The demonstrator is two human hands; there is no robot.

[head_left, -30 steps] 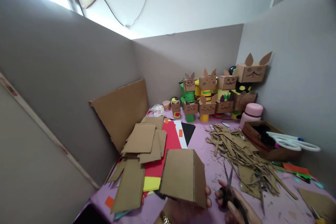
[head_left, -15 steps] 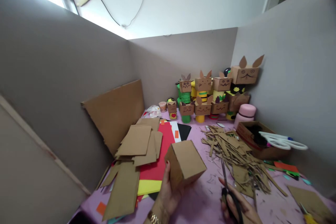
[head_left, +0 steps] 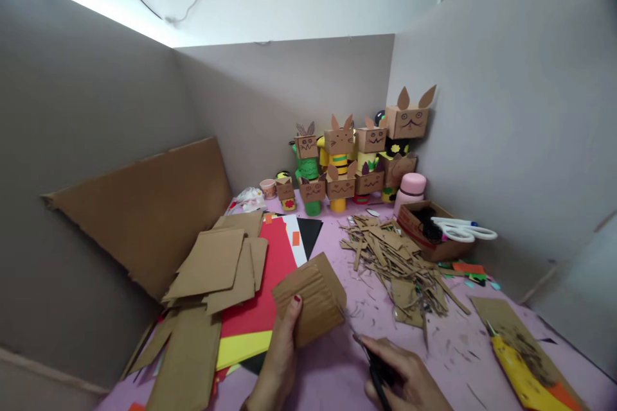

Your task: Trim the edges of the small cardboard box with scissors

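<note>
My left hand (head_left: 282,350) grips a folded piece of brown corrugated cardboard (head_left: 311,298) above the pink table, its ribbed face turned toward me. My right hand (head_left: 405,379) is closed on black-handled scissors (head_left: 371,359), whose blades point at the lower right edge of the cardboard. Both hands sit at the bottom middle of the view, close together.
Flat cardboard sheets (head_left: 216,266) lie on red and yellow paper (head_left: 260,308) at the left. A heap of cardboard strips (head_left: 393,257) lies right of centre. Box-headed cardboard figures (head_left: 357,154) line the back wall. A small box with white scissors (head_left: 446,231) and a yellow tool (head_left: 518,369) sit right.
The left hand has turned the cardboard piece and lowered it, so its corrugated side shows. The right hand with the scissors has come in toward it. The camera has swung left and down.
</note>
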